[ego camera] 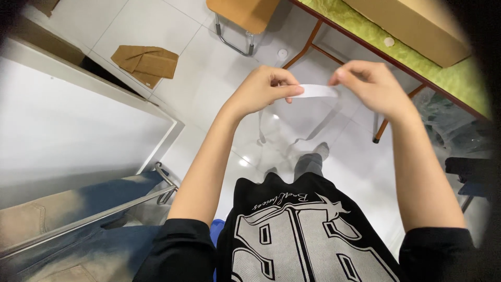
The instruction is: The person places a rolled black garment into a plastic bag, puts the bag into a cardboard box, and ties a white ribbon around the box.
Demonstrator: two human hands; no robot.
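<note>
A: How many hands are in view, and what are they doing?

B: Two, both the person's own. The left hand (263, 89) and the right hand (368, 86) are raised side by side over the floor, near twelve o'clock from the chest. Between them runs one short white strip of paper or tape (319, 91).

A: And the fingers?

B: On the left hand the thumb and fingers are pinched together on the strip's left end. The right hand's fingertips are closed on the other end, at three o'clock from the left hand.

A: What else can you count?

B: One flattened piece of brown cardboard (147, 62) on the glossy white tiled floor (209, 68), at ten o'clock from the hands. One wooden chair seat on bent metal legs (242, 15) at twelve o'clock. One table with a green patterned cover (443, 78) at two o'clock, carrying one long brown cardboard box (412, 26). One large white panel (68, 130) at nine o'clock. The person wears one black shirt with a white print (302, 235).
</note>
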